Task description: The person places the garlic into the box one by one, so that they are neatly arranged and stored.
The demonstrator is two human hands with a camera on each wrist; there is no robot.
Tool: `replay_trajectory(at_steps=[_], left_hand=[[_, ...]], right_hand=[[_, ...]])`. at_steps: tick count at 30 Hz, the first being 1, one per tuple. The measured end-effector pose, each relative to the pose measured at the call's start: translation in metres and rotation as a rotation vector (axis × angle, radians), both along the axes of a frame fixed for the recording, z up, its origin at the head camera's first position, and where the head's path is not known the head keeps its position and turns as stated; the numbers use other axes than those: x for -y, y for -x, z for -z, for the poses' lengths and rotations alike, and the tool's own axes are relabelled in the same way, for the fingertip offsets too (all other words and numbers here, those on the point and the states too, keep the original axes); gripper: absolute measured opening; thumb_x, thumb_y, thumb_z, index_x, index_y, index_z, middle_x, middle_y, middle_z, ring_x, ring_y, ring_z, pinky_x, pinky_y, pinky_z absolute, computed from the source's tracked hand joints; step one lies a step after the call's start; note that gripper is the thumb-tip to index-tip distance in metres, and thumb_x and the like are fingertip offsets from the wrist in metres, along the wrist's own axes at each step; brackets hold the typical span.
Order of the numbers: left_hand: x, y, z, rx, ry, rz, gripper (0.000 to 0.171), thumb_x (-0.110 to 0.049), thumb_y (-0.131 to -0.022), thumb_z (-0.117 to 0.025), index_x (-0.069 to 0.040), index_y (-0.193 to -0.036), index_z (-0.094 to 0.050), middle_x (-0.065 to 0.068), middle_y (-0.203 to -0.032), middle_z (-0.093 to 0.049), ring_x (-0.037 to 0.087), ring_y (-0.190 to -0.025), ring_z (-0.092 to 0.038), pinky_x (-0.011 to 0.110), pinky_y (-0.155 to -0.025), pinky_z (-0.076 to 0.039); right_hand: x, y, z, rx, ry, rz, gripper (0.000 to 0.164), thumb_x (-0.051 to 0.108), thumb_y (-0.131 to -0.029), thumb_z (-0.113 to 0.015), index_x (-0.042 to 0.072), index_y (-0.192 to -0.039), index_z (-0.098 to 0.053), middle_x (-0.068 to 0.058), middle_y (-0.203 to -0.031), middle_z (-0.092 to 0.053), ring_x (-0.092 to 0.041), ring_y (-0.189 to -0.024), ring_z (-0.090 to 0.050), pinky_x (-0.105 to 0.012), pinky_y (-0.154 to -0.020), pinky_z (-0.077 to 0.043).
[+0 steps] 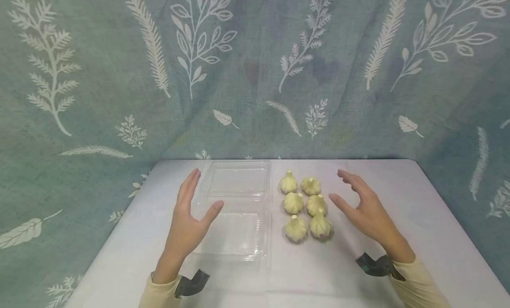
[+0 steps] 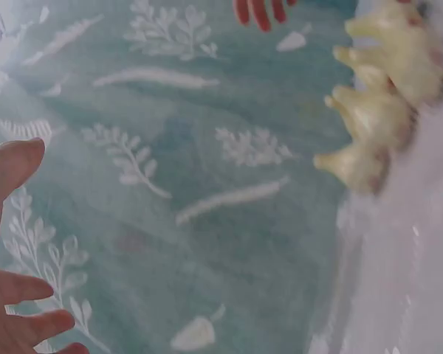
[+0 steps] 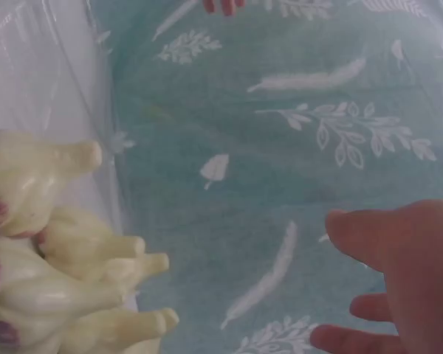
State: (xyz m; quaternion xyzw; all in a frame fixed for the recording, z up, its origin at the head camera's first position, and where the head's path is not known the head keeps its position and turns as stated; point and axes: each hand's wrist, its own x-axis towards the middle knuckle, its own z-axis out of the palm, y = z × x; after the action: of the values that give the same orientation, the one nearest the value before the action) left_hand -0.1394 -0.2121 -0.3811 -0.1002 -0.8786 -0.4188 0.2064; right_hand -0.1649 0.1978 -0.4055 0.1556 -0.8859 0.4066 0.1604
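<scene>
Several pale garlic bulbs point(image 1: 295, 229) stand in two columns on the white table, and also show at the upper right of the left wrist view as garlic bulbs point(image 2: 376, 118). To their left lies a clear plastic clamshell box point(image 1: 231, 235), its lid point(image 1: 238, 182) folded back toward the far edge. My left hand point(image 1: 186, 228) hovers by the box's left side, thumb spread over it, holding nothing. Right of the garlic, my right hand point(image 1: 368, 210) is held with its fingers spread and relaxed, nothing in it. The right wrist view shows garlic bulbs point(image 3: 37, 287) at lower left.
A white cloth covers the table point(image 1: 430, 255). Behind and at both sides hangs a blue-green curtain point(image 1: 255, 78) with white leaf prints. Dark straps point(image 1: 192, 283) sit at both wrists over beige sleeves point(image 1: 418, 281).
</scene>
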Motion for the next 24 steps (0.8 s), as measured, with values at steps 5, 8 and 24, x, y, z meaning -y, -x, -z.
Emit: replay_trajectory(at_steps=[5, 8, 24], left_hand=[[0.023, -0.005, 0.015, 0.082, 0.014, -0.06, 0.091, -0.032, -0.093, -0.077, -0.023, -0.166, -0.023, 0.008, -0.172, -0.024, 0.039, -0.159, -0.024, 0.075, -0.123, -0.027], [0.035, -0.006, 0.024, 0.132, 0.024, -0.079, 0.092, -0.035, -0.093, -0.077, -0.026, -0.166, -0.022, 0.008, -0.173, -0.023, 0.041, -0.159, -0.022, 0.077, -0.123, -0.026], [0.07, -0.003, 0.077, 0.405, 0.005, -0.105, 0.093, -0.047, -0.095, -0.071, -0.023, -0.167, -0.017, 0.02, -0.172, -0.02, 0.05, -0.157, -0.019, 0.083, -0.12, -0.021]], right_hand=[[-0.004, -0.002, 0.007, 0.003, 0.001, -0.005, 0.062, 0.023, -0.1, -0.07, 0.009, -0.155, -0.046, -0.018, -0.145, -0.059, -0.038, -0.129, -0.058, -0.061, -0.105, -0.052], [-0.005, -0.002, 0.009, -0.001, -0.014, 0.002, 0.06, 0.022, -0.1, -0.07, 0.009, -0.154, -0.046, -0.017, -0.143, -0.06, -0.036, -0.126, -0.061, -0.052, -0.102, -0.055], [-0.007, 0.007, 0.037, 0.086, -0.035, -0.016, 0.057, 0.024, -0.1, -0.07, 0.004, -0.149, -0.05, -0.019, -0.139, -0.064, -0.036, -0.119, -0.067, -0.057, -0.097, -0.06]])
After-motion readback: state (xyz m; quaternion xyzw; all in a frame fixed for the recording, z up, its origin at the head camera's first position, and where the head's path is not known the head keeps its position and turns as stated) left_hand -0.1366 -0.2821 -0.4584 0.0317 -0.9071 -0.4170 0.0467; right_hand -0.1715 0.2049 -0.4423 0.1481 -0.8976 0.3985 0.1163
